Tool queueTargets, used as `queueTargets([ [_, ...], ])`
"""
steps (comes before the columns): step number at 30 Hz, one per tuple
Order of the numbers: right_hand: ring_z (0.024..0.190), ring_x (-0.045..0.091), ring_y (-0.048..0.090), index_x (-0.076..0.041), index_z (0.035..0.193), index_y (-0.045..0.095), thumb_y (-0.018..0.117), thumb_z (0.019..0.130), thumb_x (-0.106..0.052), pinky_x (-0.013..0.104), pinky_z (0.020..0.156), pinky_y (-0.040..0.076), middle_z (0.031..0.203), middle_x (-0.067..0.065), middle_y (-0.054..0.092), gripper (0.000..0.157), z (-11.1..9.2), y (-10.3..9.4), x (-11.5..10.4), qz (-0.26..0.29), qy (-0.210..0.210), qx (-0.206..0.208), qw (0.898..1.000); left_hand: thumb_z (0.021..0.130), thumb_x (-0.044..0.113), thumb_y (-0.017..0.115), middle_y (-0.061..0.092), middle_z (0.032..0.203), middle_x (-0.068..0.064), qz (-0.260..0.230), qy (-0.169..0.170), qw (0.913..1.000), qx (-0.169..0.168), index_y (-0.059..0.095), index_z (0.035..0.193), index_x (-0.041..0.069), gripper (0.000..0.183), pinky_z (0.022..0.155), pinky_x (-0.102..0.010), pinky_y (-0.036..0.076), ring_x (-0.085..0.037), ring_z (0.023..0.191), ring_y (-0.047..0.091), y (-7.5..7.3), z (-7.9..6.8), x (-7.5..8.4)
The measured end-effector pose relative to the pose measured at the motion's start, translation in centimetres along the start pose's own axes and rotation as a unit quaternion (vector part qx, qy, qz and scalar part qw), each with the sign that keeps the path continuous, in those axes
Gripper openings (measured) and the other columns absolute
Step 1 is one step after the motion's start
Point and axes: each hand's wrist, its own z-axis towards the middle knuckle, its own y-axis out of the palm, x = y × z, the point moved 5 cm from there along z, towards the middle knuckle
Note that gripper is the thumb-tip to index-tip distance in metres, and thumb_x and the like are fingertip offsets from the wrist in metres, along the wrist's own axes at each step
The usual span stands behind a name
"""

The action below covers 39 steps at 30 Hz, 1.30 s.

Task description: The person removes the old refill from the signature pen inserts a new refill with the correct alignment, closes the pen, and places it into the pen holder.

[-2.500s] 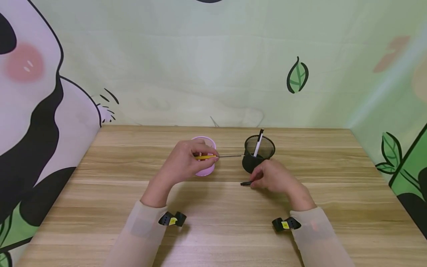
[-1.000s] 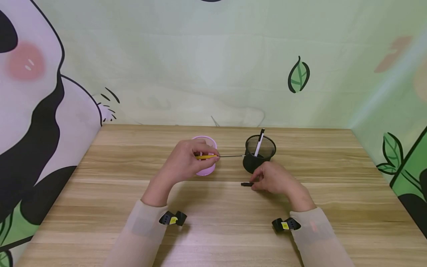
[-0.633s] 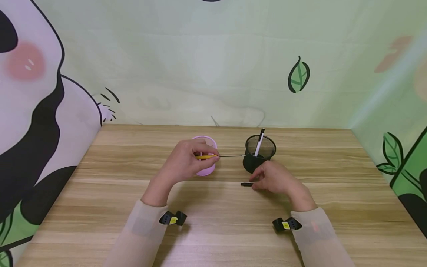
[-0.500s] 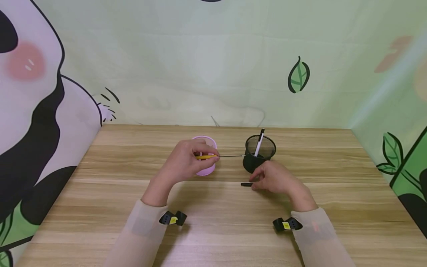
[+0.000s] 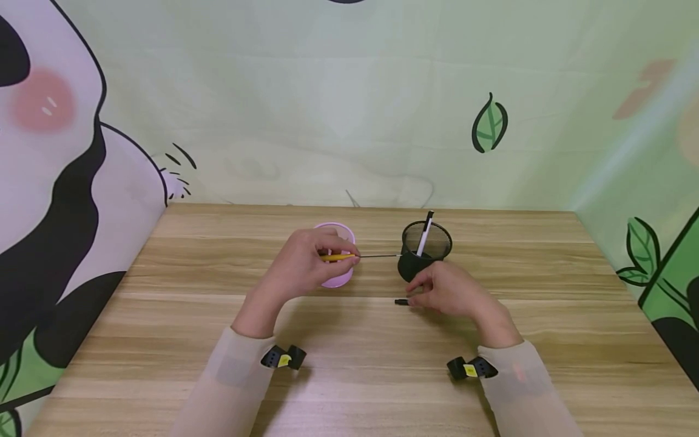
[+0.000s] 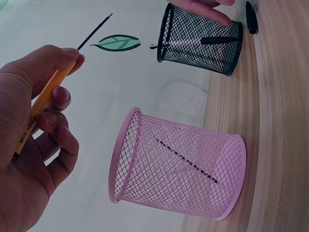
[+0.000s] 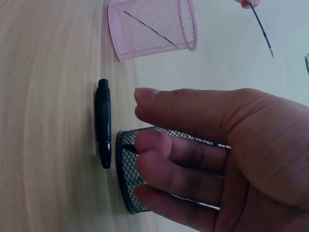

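In the left wrist view my left hand [image 6: 29, 125] pinches a yellow pen barrel [image 6: 52, 87]. A thin dark ink refill [image 6: 94, 32] sticks out of its front end, pointing toward the black cup side. On the table lies a black, tapered pen piece [image 7: 103, 123] with a ringed end. My right hand [image 5: 455, 291] hovers close beside it; the right wrist view shows thumb and fingertips apart, with nothing between them and the piece a little way off. Behind my right fingers stands a black mesh pen cup [image 5: 406, 268] holding a black and white pen [image 5: 424, 235].
A pink mesh pen cup [image 6: 232, 193] stands behind my left hand, partly covered by it in the head view. A thin dark rod [image 6: 186, 160] shows through its mesh. The wooden table [image 5: 349, 376] ends at a printed backdrop [image 5: 306, 121].
My right hand has shifted slightly left, covering more of the black pen piece in the head view. My left hand keeps its pinch on the yellow pen barrel and has hardly moved.
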Motion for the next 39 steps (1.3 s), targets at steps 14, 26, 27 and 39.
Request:
queueTargets([
  [14, 0.056, 0.011, 0.060, -0.008, 0.113, 0.078, 0.076, 0.095, -0.022, 0.025, 0.053, 0.043, 0.066, 0.001, 0.066, 0.023, -0.5, -0.9, -2.0, 0.053, -0.042, 0.029, 0.997, 0.088, 0.017, 0.083, 0.062, 0.073, 0.010, -0.005, -0.005, 1.0000, -0.001, 0.084, 0.092, 0.020, 0.005, 0.059, -0.025, 0.042, -0.012, 0.065, 0.049, 0.1, 0.0, -0.1],
  [26, 0.064, 0.013, 0.065, -0.015, 0.115, 0.077, 0.075, 0.096, -0.019, 0.026, 0.058, 0.052, 0.077, 0.000, 0.071, 0.019, -1.0, -1.8, -3.0, 0.105, -0.087, 0.090, 0.987, 0.089, 0.018, 0.082, 0.061, 0.073, 0.010, 0.007, 0.002, 0.9999, -0.007, 0.084, 0.092, 0.019, 0.004, 0.060, -0.025, 0.042, -0.011, 0.065, 0.049, 0.2, 0.1, -0.1],
  [27, 0.065, 0.012, 0.066, -0.015, 0.115, 0.077, 0.076, 0.096, -0.019, 0.026, 0.059, 0.052, 0.079, 0.000, 0.072, 0.019, -1.0, -1.9, -3.0, 0.109, -0.093, 0.097, 0.985, 0.089, 0.018, 0.082, 0.061, 0.073, 0.010, 0.008, 0.002, 0.9999, -0.008, 0.084, 0.092, 0.019, 0.004, 0.060, -0.026, 0.042, -0.011, 0.065, 0.049, 0.2, 0.1, -0.1],
  [39, 0.071, 0.014, 0.064, -0.013, 0.120, 0.072, 0.078, 0.094, -0.015, 0.026, 0.064, 0.055, 0.088, 0.001, 0.070, 0.027, -1.3, -2.5, -3.8, 0.147, -0.157, 0.153, 0.964, 0.089, 0.018, 0.082, 0.057, 0.071, 0.009, 0.012, 0.003, 0.9998, -0.017, 0.084, 0.092, 0.020, 0.004, 0.059, -0.025, 0.041, -0.011, 0.064, 0.047, 0.3, 0.1, 0.1],
])
